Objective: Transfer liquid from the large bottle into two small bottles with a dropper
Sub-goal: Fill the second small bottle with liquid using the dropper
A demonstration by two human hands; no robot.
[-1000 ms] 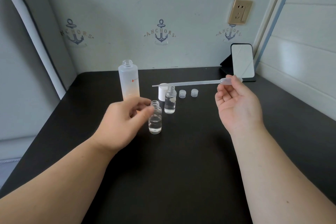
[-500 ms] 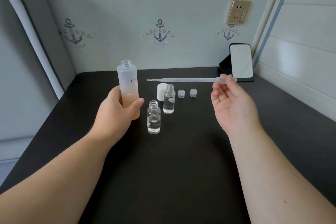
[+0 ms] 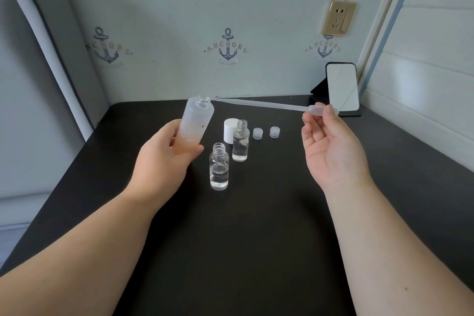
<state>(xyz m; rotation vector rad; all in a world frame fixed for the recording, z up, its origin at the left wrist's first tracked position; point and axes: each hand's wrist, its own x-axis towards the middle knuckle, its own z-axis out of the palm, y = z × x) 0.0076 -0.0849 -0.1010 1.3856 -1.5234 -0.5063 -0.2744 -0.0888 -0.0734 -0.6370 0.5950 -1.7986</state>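
Head view: the left hand (image 3: 164,161) grips the lower body of the frosted large bottle (image 3: 195,123), fingers and thumb curled round it, holding it lifted and tilted with its open neck toward the right. The right hand (image 3: 331,151) pinches the bulb of the plastic dropper (image 3: 269,104) between thumb and fingertips; the remaining fingers are loosely curled. The dropper lies nearly level, its tip just beside the bottle mouth, apparently not yet inside.

Two small bottles stand uncapped on the black table (image 3: 256,238): the near small bottle (image 3: 219,167) and the far small bottle (image 3: 241,143), both partly filled with clear liquid.

Recommended procedure: steady the large bottle, align the tip with the neck axis, compress the bulb before immersion, then release slowly.

Legible text: "ANCHORS" on the wall motif (image 3: 227,46). A small red mark on the large bottle is unreadable.
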